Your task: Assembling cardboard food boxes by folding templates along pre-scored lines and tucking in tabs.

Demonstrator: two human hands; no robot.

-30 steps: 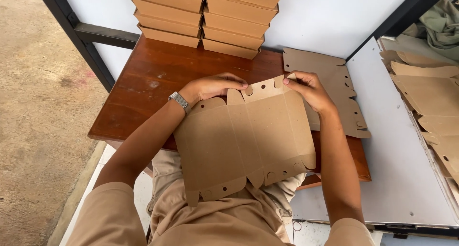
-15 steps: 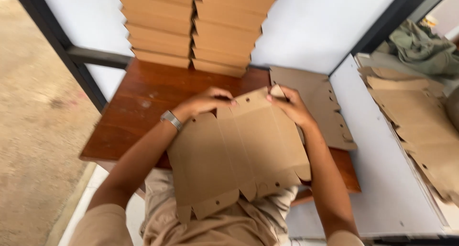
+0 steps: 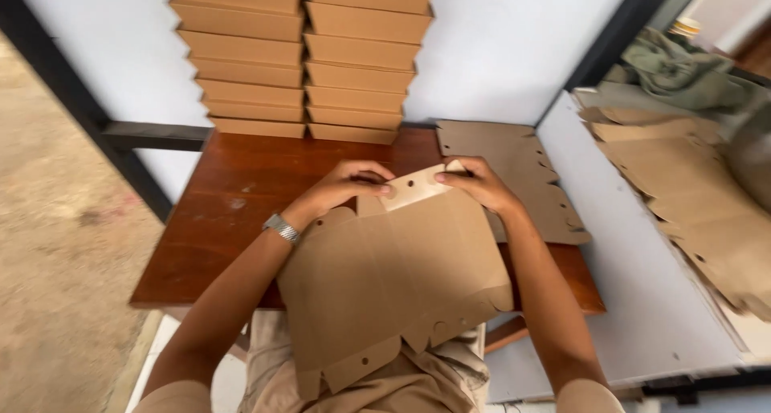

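A flat brown cardboard box blank (image 3: 393, 276) with die-cut tabs and small holes lies across my lap and the near edge of a brown wooden table (image 3: 233, 212). My left hand (image 3: 345, 187), with a metal watch on its wrist, pinches the blank's far top flap. My right hand (image 3: 480, 184) grips the same flap from the right side. The flap is bent up toward me, showing its paler side.
Two stacks of folded brown boxes (image 3: 305, 60) stand at the table's back against a white wall. A pile of flat blanks (image 3: 514, 172) lies at the table's right. More blanks (image 3: 691, 196) are spread on a white board at the right, with green cloth (image 3: 683, 72) behind.
The top flap has been folded up and back toward me. Both hands have stayed at the blank's far edge, and the view has shifted slightly.
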